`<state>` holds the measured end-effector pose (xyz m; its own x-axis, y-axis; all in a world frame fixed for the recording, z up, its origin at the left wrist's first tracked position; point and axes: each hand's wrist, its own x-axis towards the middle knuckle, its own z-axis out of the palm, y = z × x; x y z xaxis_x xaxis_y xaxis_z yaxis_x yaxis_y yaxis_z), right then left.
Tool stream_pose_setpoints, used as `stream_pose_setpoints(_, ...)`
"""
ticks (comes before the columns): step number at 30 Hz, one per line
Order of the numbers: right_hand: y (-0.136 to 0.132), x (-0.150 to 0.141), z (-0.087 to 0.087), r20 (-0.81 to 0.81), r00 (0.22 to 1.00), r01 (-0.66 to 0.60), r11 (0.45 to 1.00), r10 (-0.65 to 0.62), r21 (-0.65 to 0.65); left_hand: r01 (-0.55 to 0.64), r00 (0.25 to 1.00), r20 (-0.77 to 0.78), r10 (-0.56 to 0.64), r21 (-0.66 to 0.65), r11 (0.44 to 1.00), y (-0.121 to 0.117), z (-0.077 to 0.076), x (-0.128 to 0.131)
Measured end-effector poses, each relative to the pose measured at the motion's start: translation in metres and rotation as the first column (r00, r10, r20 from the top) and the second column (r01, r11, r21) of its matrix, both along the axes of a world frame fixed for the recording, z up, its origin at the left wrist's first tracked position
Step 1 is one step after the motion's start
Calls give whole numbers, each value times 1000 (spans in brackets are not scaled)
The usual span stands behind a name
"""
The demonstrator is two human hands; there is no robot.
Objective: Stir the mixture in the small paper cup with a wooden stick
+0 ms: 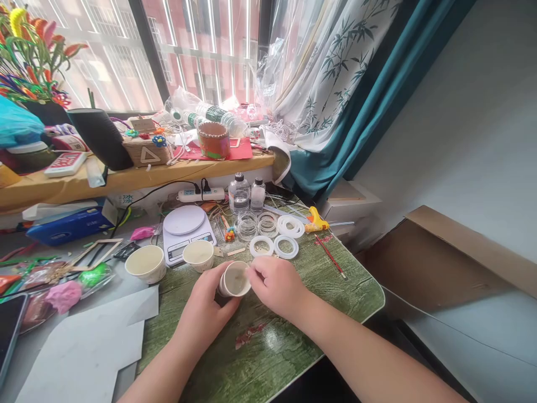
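Observation:
My left hand [208,299] is wrapped round a white paper cup [226,285], tilted so that its mouth faces me. At the cup's right rim, my right hand [274,282] has its fingers closed in a pinch; what lies between them is too small or hidden to tell. Just behind stands another paper cup [198,254], close to a white digital scale [188,229]. Farther left is a wider paper cup [145,264]. Beyond my right hand lie white ring moulds [286,246] and several clear rings [247,226].
Two clear bottles [239,193] with black caps stand at the back by a power strip [201,194]. A yellow glue gun [316,219] and a red pencil [330,256] lie at the right. Grey-white sheets [96,341] cover the left. Behind runs a cluttered windowsill [176,170].

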<state>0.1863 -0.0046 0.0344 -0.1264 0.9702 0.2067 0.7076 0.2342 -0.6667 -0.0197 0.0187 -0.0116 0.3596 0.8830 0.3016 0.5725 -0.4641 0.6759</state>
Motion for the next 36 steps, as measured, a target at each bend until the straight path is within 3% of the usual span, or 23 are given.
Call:
stream_pose_setpoints(3, 0, 0, -1, -10, 999, -38, 999, 38, -12, 8, 1000, -6, -8, 8, 1000, 1, -1, 0)
stream_pose_setpoints(6, 0, 1, -1, 9, 1000, 18, 999, -18, 28, 10, 1000, -12, -10, 11, 1000, 1, -1, 0)
stream_pose_setpoints(9, 0, 2, -2, -7, 1000, 13, 1000, -13, -17, 6, 1000, -10, -6, 5, 1000, 1, -1, -1)
stream_pose_setpoints(16, 1, 2, -8, -44, 997, -53, 997, 56, 56, -7, 1000, -12, 7, -46, 999, 1, -4, -1)
stream_pose_setpoints(19, 1, 2, -9, -17, 1000, 7, 997, -6, 72, -5, 1000, -11, 5, -56, 998, 1, -4, -1)
stream_pose_setpoints(29, 3, 6, -11, -50, 996, -69, 996, 71, 55, 6, 1000, -17, -7, -65, 998, 0, -2, -2)
stream_pose_setpoints(32, 4, 6, -11, -21, 999, -31, 994, 33, 105, 10, 1000, -12, -10, -61, 998, 1, -2, -2)
stream_pose_setpoints(36, 4, 5, -10, -40, 998, -46, 998, 48, 30, 17, 1000, -12, -18, -66, 998, 1, -3, -2)
